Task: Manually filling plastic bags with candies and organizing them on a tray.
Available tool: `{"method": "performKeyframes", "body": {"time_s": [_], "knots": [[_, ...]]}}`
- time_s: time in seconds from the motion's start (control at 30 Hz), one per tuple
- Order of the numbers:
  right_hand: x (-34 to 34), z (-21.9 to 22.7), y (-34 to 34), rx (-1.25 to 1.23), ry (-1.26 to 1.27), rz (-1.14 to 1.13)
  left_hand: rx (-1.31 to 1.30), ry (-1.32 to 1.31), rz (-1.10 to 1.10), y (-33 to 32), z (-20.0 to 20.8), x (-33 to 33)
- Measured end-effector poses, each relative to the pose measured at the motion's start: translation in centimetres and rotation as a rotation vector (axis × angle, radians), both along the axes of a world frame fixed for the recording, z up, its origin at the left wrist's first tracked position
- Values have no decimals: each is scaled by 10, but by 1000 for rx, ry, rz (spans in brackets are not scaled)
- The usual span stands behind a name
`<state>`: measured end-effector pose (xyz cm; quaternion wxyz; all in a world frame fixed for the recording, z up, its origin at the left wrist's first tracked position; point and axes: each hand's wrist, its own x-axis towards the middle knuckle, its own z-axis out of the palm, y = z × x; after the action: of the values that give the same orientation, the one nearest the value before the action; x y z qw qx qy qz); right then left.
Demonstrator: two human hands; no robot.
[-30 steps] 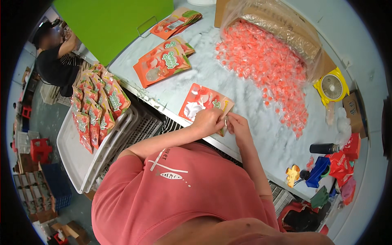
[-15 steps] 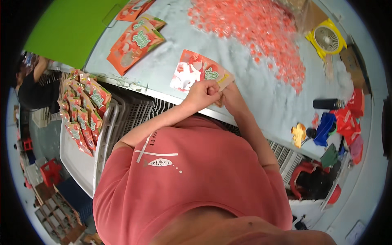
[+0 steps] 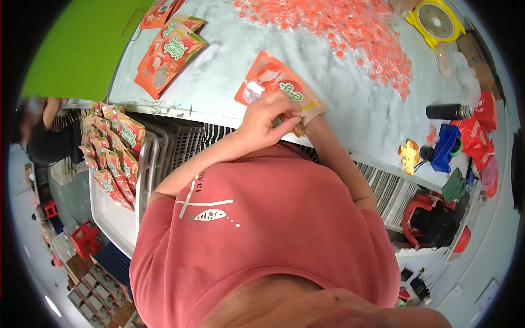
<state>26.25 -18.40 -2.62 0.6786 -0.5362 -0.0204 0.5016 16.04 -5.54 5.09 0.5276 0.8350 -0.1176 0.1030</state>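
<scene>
A red and orange printed pouch is tilted at the near edge of the table, in front of my body. My left hand is closed at its near end, thumb and fingers bent together on the pouch's edge. My right hand holds the same end from the right; its fingers are mostly hidden behind the pouch. Beyond lies a wide heap of small red candies in clear wrappers. More pouches of the same kind lie overlapping on the table at the far left.
At left, a stacked white crate carries several upright filled pouches. A yellow fan stands far right. Along the right side are a black bottle, a blue tool and red bags. A person is at far left.
My left hand has gone from a fist over the pouch to a looser bend with the thumb stretched along its edge. The pouch has tilted slightly; the whole view has shifted a little.
</scene>
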Motion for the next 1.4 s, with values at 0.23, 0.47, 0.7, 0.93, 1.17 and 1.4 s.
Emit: {"method": "performKeyframes", "body": {"time_s": [0.23, 0.47, 0.7, 0.93, 1.17, 1.4], "knots": [[-11, -21, -19, 146, -1452, 348, 548, -142, -16, 20, 9, 13], [-33, -98, -17, 290, -354, 249, 528, -93, -144, 23, -10, 2], [-24, -5, -51, -188, -1413, 779, 427, -35, -85, 10, -18, -12], [8, 72, -97, 92, -560, 538, 432, -110, -131, 20, -6, -10], [189, -10, -207, -649, -1512, -678, 523, -17, 65, 55, 14, -19], [214, -49, -161, -1102, -1638, -540, 378, 121, 231, 75, 13, -37]]}}
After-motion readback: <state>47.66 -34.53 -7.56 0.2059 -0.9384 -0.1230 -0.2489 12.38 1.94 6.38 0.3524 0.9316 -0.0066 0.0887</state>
